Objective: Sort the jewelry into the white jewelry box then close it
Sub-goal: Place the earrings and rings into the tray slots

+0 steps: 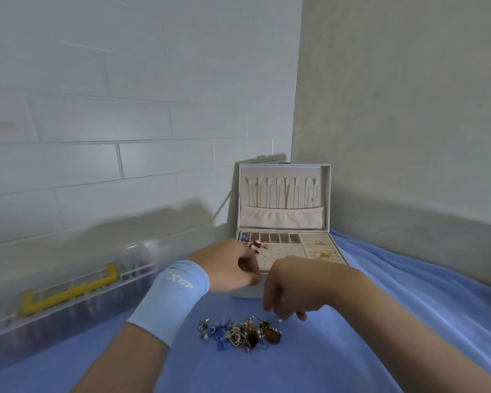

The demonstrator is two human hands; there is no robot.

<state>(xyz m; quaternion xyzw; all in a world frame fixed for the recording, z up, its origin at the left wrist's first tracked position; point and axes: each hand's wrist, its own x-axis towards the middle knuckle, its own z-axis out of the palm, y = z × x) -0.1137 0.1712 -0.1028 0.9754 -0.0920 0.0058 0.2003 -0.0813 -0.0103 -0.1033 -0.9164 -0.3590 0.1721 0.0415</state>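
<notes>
Blue cloth (352, 350) covers the working surface.

Nearest: jewelry pile (240, 334), loose on the cloth. It is tangled, with blue, amber, dark red and pale metal pieces. It is still a good heap, so most of the sorting is judged still to do.

Right hand (291, 287): hangs just above the pile's right edge, fingers pointing down and drawn narrow. It looks to pinch a small pale piece (279, 319).

Left hand (227, 266): pale blue sleeve (170, 296) on the forearm. The fingers are curled at the box's front left corner. Cannot tell whether they hold anything.

White jewelry box (327, 194): just beyond both hands, with its lid open and upright. A few coloured pieces (255, 246) sit on the perforated panel. Gold pieces (322, 253) sit in the ring rolls at right. Chains (286, 195) hang inside the lid. Several small compartments look bare. The lid is not yet closed.

Far left: clear plastic case (68, 302) with a yellow handle, against the tiled wall.
</notes>
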